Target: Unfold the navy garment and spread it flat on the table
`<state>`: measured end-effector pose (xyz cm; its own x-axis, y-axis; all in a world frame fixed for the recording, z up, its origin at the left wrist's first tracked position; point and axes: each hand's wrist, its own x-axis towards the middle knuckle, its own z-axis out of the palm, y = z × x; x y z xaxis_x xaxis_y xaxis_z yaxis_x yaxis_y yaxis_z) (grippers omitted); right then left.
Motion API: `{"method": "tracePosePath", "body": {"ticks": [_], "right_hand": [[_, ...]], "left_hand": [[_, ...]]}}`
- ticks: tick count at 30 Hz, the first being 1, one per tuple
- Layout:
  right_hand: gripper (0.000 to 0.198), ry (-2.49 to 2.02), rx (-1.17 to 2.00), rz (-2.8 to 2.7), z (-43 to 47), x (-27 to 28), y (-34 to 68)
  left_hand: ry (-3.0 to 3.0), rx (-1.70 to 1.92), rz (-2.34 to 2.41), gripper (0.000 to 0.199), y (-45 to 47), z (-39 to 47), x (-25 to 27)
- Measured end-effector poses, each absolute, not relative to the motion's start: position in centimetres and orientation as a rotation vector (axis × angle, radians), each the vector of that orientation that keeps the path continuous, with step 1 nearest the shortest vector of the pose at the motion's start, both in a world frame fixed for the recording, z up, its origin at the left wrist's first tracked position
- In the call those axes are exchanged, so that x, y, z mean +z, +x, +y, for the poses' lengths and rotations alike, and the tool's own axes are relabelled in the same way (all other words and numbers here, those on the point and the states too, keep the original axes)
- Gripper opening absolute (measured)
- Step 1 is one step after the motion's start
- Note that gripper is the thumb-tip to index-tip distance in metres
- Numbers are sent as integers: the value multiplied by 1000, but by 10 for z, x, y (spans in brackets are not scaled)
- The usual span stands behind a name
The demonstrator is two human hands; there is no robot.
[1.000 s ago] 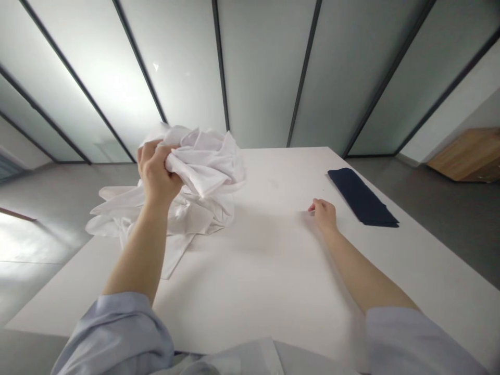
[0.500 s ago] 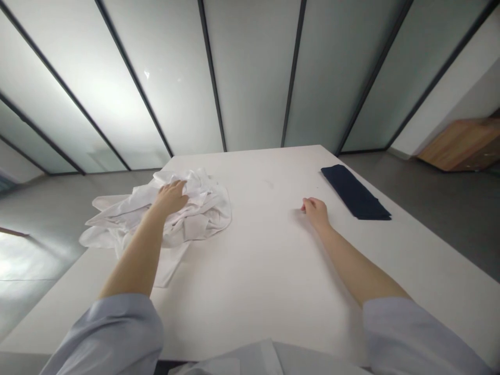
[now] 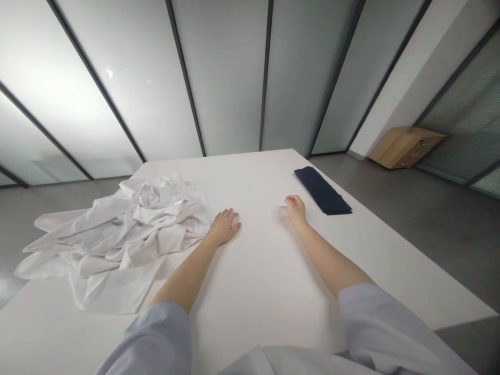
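My left hand (image 3: 224,227) lies palm down on the white table (image 3: 258,281), fingers spread and holding nothing. It is beside the right edge of a loose heap of crumpled white cloth (image 3: 136,224), which spreads over the left side of the table. My right hand (image 3: 296,209) is closed, its fingers curled in, close to the tabletop. Whether anything is inside its fingers is hidden. To the right of that hand, a folded dark navy cloth (image 3: 322,190) lies flat near the table's right edge.
Behind the table stands a wall of frosted glass panels (image 3: 226,78) with dark frames. A wooden cabinet (image 3: 406,147) is on the grey floor at the far right. Some of the white cloth reaches the table's left edge.
My left hand has come off the white cloth heap and moved right and nearer, down onto the bare tabletop. The view has turned to the right. My right hand stays closed.
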<state>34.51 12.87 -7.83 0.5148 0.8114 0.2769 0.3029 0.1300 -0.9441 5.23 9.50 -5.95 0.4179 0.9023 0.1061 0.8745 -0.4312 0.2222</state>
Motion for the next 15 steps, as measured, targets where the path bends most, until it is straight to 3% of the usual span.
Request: {"method": "tracePosePath", "body": {"ticks": [4,10,15], "right_hand": [[23,-1563,400,-932,141,-73,371],[50,-2201,-153,-1115,139,-48,452],[63,-2569,-8,-1288,122,-51,489]], "left_hand": [[2489,335,1592,47,49,93,-56],[2519,328,1600,48,53,91,-56],[2520,323,1601,47,54,90,-56]]}}
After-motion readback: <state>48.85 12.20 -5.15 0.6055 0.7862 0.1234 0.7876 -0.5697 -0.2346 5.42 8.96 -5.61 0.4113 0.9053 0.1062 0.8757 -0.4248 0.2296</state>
